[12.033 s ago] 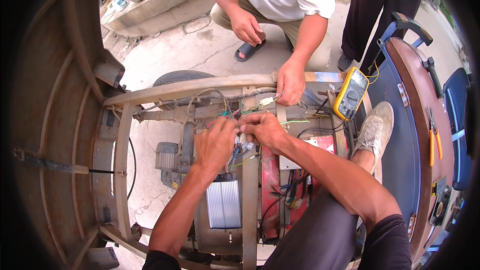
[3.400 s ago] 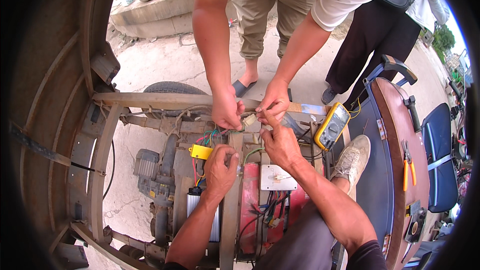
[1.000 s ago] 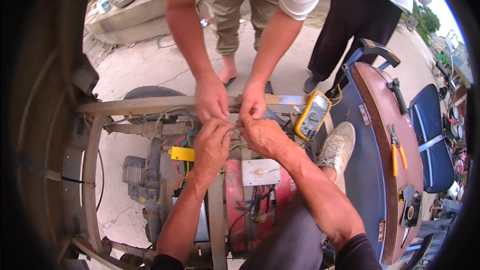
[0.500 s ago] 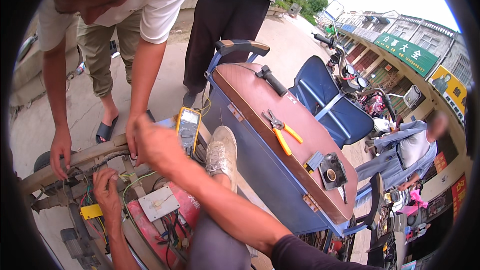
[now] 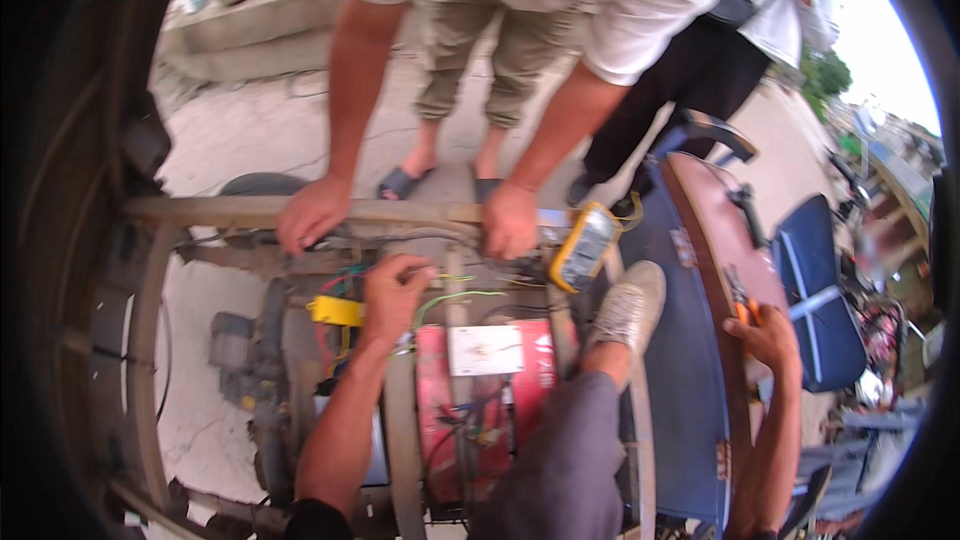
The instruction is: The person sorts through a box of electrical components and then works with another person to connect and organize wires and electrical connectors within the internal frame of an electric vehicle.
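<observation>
Daylight scene, evenly and softly lit from above, with no hard shadows; only a faint shade lies under the metal frame (image 5: 300, 210) on the concrete ground (image 5: 250, 130). The sky (image 5: 890, 60) at upper right is overexposed to white. Strong fisheye distortion: straight bars bow toward the rim, and a black vignette encloses the circular field. Motion blur softens the whole picture, most at the right edge, where the blue seat (image 5: 815, 280) and street background smear. The left rim falls into dark, underexposed tones.
</observation>
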Tool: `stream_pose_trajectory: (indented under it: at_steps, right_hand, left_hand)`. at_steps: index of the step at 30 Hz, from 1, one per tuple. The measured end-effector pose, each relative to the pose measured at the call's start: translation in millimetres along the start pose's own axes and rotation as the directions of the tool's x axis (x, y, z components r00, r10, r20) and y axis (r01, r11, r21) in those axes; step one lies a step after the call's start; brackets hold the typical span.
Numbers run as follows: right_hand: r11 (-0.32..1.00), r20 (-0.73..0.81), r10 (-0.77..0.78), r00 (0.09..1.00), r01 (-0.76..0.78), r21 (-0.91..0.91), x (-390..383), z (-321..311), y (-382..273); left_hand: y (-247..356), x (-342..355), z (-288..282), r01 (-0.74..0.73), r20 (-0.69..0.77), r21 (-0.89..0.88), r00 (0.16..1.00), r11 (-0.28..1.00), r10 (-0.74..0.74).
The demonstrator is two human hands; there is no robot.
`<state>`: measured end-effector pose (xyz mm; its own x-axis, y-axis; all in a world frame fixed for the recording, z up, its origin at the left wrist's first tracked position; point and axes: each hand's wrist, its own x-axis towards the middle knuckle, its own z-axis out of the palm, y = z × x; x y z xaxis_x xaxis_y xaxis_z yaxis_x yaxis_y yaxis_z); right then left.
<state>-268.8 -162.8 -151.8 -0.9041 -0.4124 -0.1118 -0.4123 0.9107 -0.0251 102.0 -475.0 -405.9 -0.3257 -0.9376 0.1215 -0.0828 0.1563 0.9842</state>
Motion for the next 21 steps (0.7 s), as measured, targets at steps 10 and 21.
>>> stream_pose_trajectory:
  at_steps: [10, 21]
  right_hand:
    - [0.709, -0.267, -0.505, 0.821, 0.571, 0.415, -66, 40, -118]
    - [0.434, -0.207, -0.876, 0.436, 0.899, 0.060, -92, 170, -269]
  left_hand:
    - [-1, -8, -31, 0.027, -0.009, -0.094, 1.000, 0.995, -0.028]
    - [0, -7, -23, 0.036, -0.016, -0.227, 0.999, 0.973, -0.040]
